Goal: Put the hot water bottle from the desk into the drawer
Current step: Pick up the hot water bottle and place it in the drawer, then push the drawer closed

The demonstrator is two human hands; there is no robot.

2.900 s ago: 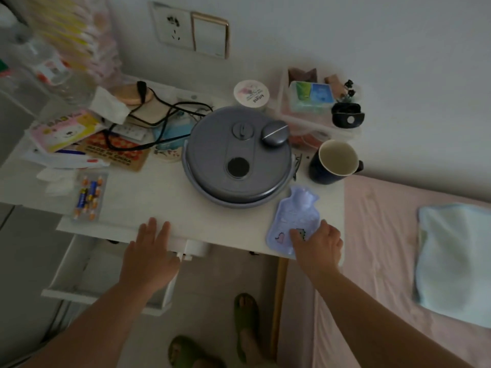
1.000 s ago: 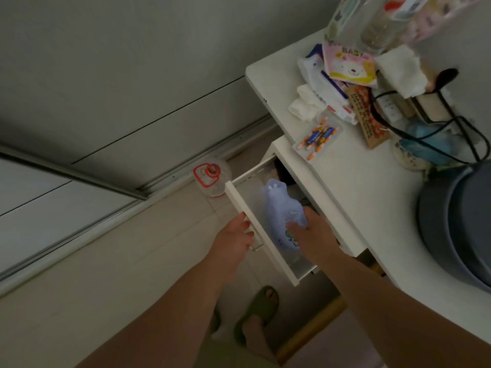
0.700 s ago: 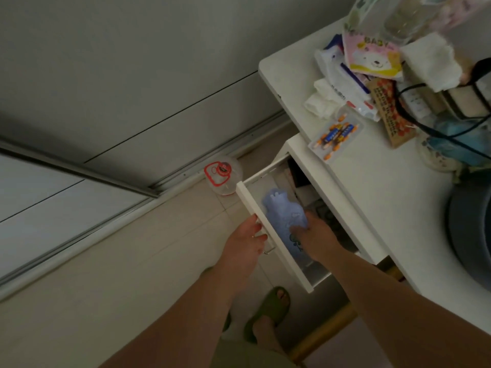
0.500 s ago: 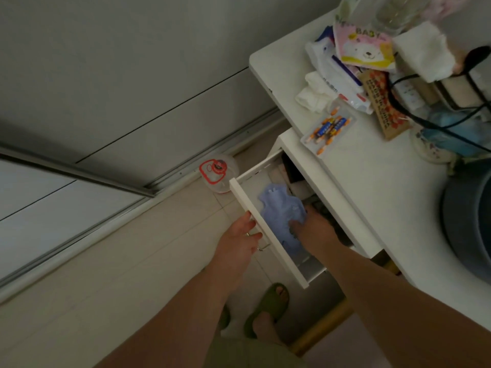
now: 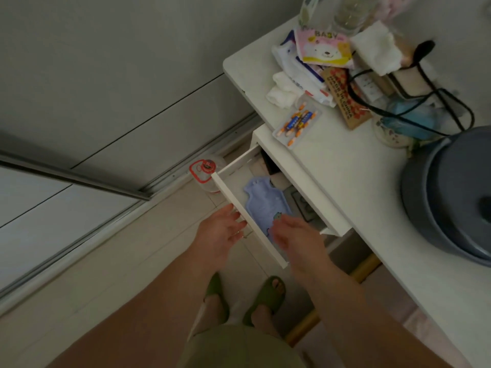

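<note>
Floor (image 5: 87,274): pale tiles at lower left, bounded by a metal sliding-door track that runs diagonally.
Desk (image 5: 345,166): white top filling the right side, crowded along its far edge with packets, cloths and black cables.
Round grey appliance (image 5: 451,197): a lidded circular unit at the right edge of the desk, partly cut off by the frame.
Drawer (image 5: 247,216): white, pulled out from under the desk toward the person; its front panel runs diagonally between the two hands.
Hot water bottle (image 5: 263,205): pale lilac, lying flat inside the drawer with its neck pointing away from the person, a small cartoon print near its lower end.
Right hand (image 5: 295,235): above the near end of the drawer, fingers loosely spread and holding nothing, with fingertips over the lower end of the bottle; whether they touch it cannot be told.
Left hand (image 5: 220,232): fingers extended and relaxed, not gripping anything, their tips at the outer face of the drawer front.
Slippers (image 5: 265,296): green, on the feet below the drawer.
Battery pack (image 5: 299,123): clear blister of orange-and-blue cells at the desk's front edge, above the drawer.
Plastic container (image 5: 206,170): clear with a red-rimmed lid, on the floor just beyond the drawer's far corner.
</note>
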